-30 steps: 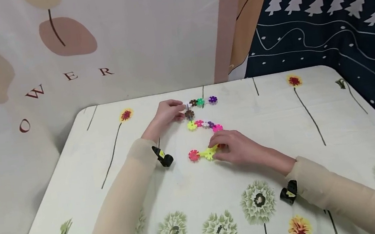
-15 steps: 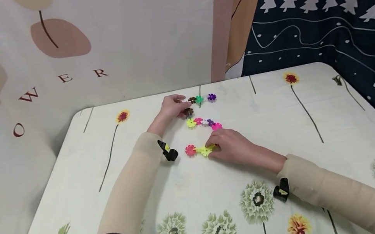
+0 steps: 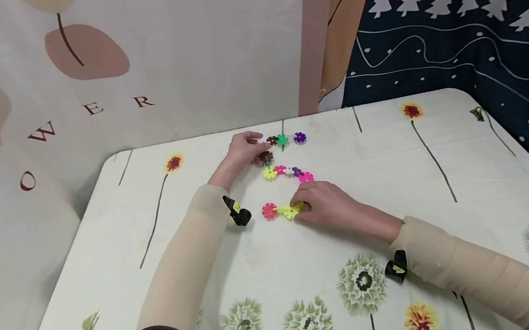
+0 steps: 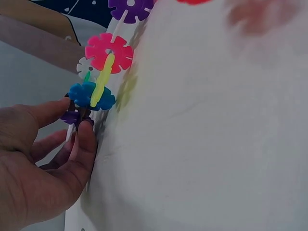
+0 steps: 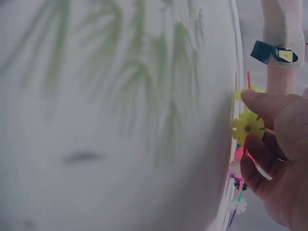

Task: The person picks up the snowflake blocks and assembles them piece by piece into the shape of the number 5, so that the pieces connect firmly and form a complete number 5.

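A chain of interlocking snowflake discs lies on the table in an S-like curve. At its far left bend my left hand (image 3: 242, 151) pinches a brown disc (image 3: 267, 158), partly hidden by the fingers. In the left wrist view a blue disc (image 4: 79, 95) sits just beyond the thumb and fingertip, with a pink disc (image 4: 120, 50) past it. My right hand (image 3: 326, 204) pinches a yellow disc (image 3: 291, 212) near the chain's front end, also seen as a yellow disc (image 5: 248, 127) in the right wrist view. A coral-red disc (image 3: 269, 210) forms that end; the right fingers hide the neighbouring discs.
A purple disc (image 3: 299, 137) ends the chain at the back, beside a green disc (image 3: 282, 139). The white flower-printed tablecloth (image 3: 257, 265) extends around both arms. A pale curtain (image 3: 211, 56) and a dark tree-printed cloth (image 3: 429, 51) stand behind the table.
My left hand has shifted right along the back of the chain and covers more of the brown disc. The front end of the chain has moved slightly away with my right hand.
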Demonstrator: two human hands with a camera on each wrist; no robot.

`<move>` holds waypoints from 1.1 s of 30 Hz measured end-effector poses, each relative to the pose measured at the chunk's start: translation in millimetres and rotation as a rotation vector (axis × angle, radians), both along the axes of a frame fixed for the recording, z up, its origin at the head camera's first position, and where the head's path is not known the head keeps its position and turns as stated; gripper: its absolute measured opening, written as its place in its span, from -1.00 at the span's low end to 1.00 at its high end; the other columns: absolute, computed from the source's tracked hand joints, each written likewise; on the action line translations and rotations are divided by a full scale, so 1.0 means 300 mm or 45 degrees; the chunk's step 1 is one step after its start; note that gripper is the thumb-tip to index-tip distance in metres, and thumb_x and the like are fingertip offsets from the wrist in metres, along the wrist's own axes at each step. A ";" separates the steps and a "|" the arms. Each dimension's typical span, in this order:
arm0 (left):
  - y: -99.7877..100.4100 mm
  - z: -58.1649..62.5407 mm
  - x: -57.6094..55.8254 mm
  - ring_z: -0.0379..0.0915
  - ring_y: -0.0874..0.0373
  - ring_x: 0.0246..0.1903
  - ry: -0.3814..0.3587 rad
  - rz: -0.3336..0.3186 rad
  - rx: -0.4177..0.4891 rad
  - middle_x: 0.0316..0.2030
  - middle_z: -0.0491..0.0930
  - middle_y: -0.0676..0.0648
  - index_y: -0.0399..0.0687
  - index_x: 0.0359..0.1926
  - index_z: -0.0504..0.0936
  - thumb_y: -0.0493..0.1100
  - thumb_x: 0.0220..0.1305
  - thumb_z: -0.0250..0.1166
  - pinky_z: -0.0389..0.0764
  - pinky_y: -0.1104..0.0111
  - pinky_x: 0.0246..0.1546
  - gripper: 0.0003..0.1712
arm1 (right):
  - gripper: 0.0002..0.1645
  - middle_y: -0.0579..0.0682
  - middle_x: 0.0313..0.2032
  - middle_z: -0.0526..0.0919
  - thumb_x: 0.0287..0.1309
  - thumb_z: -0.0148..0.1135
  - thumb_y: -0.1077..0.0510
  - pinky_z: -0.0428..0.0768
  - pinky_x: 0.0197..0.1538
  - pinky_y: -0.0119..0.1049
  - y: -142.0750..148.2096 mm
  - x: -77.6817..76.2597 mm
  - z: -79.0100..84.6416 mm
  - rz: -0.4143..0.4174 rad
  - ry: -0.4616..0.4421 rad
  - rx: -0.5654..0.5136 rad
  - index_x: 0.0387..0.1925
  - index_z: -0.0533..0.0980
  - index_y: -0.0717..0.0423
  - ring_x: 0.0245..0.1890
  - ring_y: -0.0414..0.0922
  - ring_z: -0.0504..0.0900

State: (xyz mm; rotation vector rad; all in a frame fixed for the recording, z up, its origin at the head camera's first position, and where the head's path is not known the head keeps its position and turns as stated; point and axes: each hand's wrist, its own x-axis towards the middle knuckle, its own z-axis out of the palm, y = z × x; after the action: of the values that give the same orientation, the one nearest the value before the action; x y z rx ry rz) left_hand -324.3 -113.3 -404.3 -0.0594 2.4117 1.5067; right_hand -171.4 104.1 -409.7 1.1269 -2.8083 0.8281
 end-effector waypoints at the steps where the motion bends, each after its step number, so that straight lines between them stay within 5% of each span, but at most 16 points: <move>1: -0.001 0.000 0.000 0.54 0.16 -0.41 -0.002 -0.002 -0.005 0.09 0.50 -0.20 -0.17 0.35 0.49 -0.14 0.41 0.37 0.64 0.42 -0.41 -0.44 | -0.74 -0.10 -0.27 0.69 0.11 0.56 0.15 0.58 -0.18 -0.27 0.002 0.000 0.001 0.002 -0.009 0.001 -0.16 0.73 0.11 -0.33 -0.19 0.58; 33: -0.001 0.002 -0.004 0.56 0.15 -0.36 -0.017 0.009 -0.006 0.10 0.50 -0.20 -0.20 0.35 0.47 -0.15 0.41 0.37 0.66 0.41 -0.36 -0.44 | -0.73 -0.11 -0.25 0.66 0.12 0.54 0.20 0.59 -0.18 -0.31 0.049 -0.006 0.007 0.043 -0.098 -0.022 -0.12 0.71 0.14 -0.31 -0.22 0.57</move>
State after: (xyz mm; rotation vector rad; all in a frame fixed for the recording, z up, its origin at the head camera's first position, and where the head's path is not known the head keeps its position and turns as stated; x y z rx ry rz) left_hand -325.5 -113.7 -403.7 -0.0789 2.4069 1.4990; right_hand -173.0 118.9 -407.7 1.1682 -2.8449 0.9153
